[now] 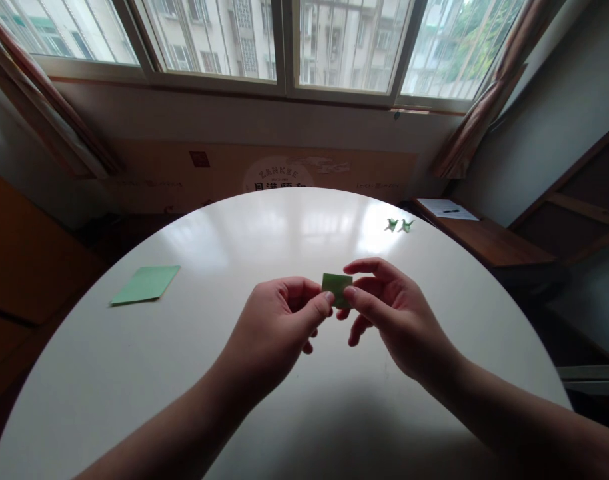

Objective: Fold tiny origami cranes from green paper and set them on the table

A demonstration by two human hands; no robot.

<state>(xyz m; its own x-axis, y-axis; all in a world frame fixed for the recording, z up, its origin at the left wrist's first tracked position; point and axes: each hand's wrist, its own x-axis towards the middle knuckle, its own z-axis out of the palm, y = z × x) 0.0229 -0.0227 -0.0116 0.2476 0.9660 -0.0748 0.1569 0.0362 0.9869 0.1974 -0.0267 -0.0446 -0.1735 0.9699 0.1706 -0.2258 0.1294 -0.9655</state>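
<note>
A small folded piece of green paper (pixel 337 285) is held up above the white table, roughly square in outline. My left hand (pixel 284 317) pinches its left edge between thumb and forefinger. On the right side, my right hand (pixel 392 310) grips it with the thumb in front, while its other fingers are bent and partly spread behind. The far layers of the paper and some fingertips are hidden. To the left lies a stack of light green paper sheets (pixel 145 285). Two small folded green paper figures (pixel 399 225) stand near the table's far right edge.
The round white table (pixel 224 233) curves away toward a wall below a barred window (pixel 349 47). A brown wooden bench or low table (pixel 509 237) at the right bears a white sheet (pixel 447 209) with a dark pen. Curtains hang at both sides.
</note>
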